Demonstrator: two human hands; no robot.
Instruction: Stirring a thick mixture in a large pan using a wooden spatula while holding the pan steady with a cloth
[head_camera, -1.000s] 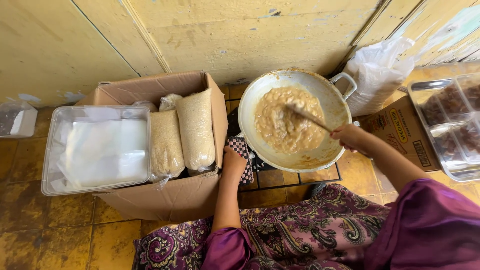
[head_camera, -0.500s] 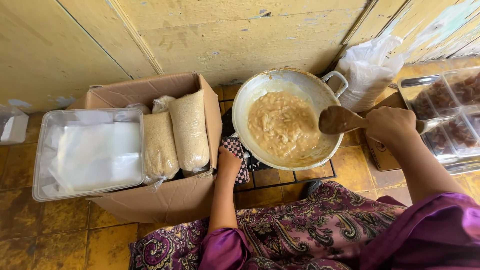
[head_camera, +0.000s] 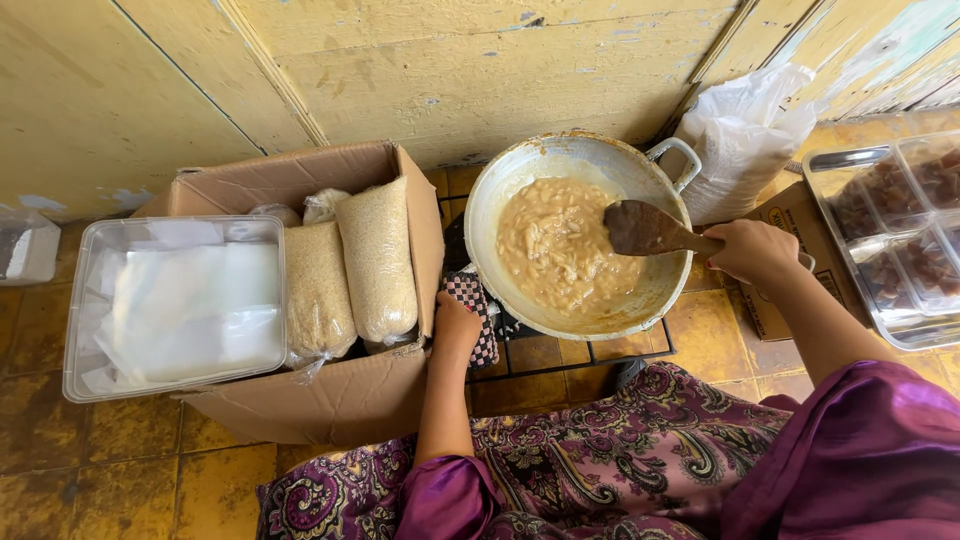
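Observation:
A pale metal wok (head_camera: 520, 170) sits on a black stove grate (head_camera: 560, 355), holding a tan, lumpy mixture (head_camera: 560, 250). My right hand (head_camera: 755, 250) grips the handle of a dark wooden spatula (head_camera: 645, 228), whose blade is raised above the right side of the mixture. My left hand (head_camera: 455, 325) presses a checkered cloth (head_camera: 478, 300) against the wok's near-left rim. My lap in purple patterned fabric (head_camera: 620, 440) lies just below the stove.
An open cardboard box (head_camera: 330, 400) at left holds long bags of pale grain (head_camera: 375, 255) and a clear plastic tub (head_camera: 175, 305). A white plastic bag (head_camera: 745, 135) stands right of the wok. A metal tray (head_camera: 850, 270) with brown pieces rests at far right. A yellow wooden wall (head_camera: 400, 60) runs behind.
The spatula left the middle of the mixture and rose toward the wok's right rim. My right hand drew back to the right, then settled. The left hand kept its hold on the cloth.

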